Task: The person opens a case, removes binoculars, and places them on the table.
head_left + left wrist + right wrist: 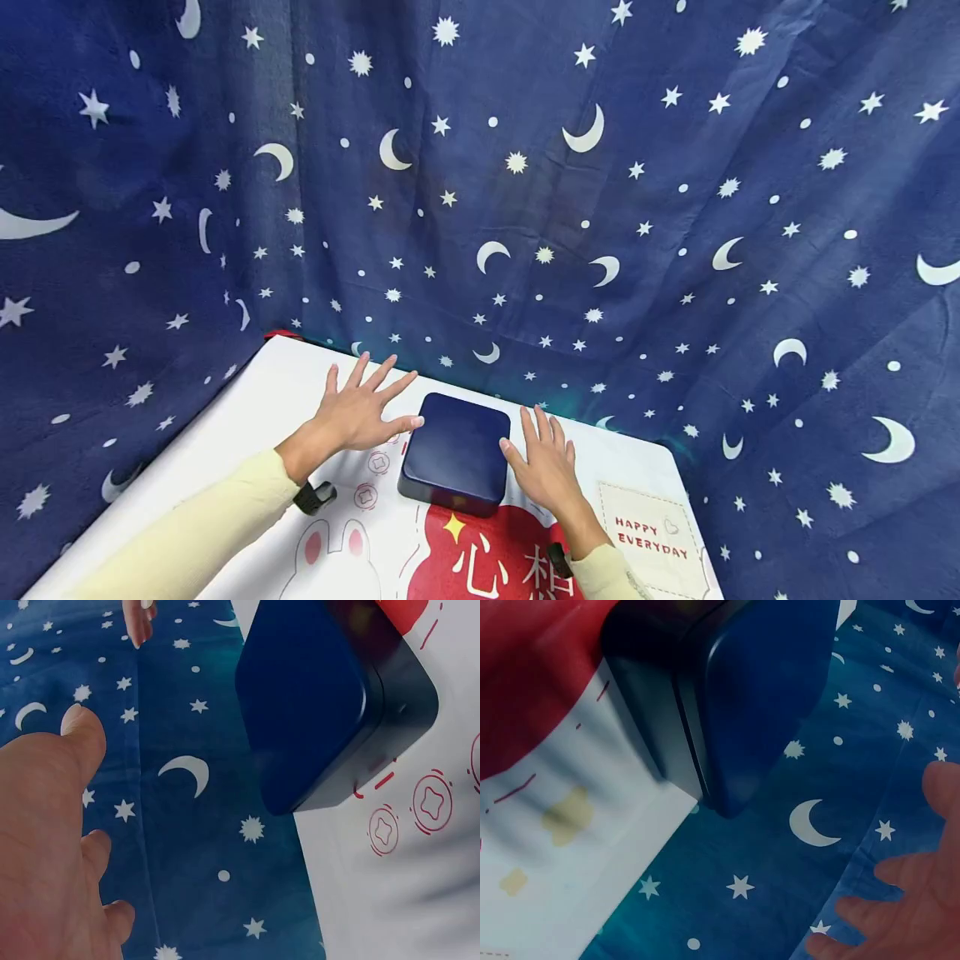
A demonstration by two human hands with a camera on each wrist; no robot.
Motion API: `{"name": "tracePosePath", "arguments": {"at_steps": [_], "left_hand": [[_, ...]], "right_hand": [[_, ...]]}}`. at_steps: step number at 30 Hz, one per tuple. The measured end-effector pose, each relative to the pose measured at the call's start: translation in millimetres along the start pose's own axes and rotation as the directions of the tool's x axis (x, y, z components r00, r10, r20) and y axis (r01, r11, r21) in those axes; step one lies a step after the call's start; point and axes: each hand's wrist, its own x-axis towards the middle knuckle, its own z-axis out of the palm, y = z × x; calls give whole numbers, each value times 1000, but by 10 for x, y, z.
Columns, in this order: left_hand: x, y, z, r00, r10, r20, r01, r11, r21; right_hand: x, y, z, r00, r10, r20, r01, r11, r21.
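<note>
A dark blue square box (457,450) with rounded corners and a closed lid sits on the white printed table. In the left wrist view the box (307,697) shows a seam below its lid, as does the box (735,697) in the right wrist view. My left hand (362,414) hovers at the box's left side with fingers spread straight, the thumb near its edge. At the right side my right hand (546,468) is held with straight fingers. Both wrist views show the left hand (52,840) and right hand (907,892) apart from the box, gripping nothing.
The table (255,400) has a printed cover with a rabbit, red shapes and lettering. A dark blue curtain (480,208) with white moons and stars hangs behind and around it. Black bands (315,497) circle the wrists.
</note>
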Motion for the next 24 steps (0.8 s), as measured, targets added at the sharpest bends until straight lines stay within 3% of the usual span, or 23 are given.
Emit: {"name": "tracePosePath", "arguments": {"at_steps": [24], "left_hand": [[77, -42, 235, 1000, -21, -8, 21, 1000, -7]], "right_hand": [[-51, 110, 282, 999, 41, -10, -41, 999, 36]]}}
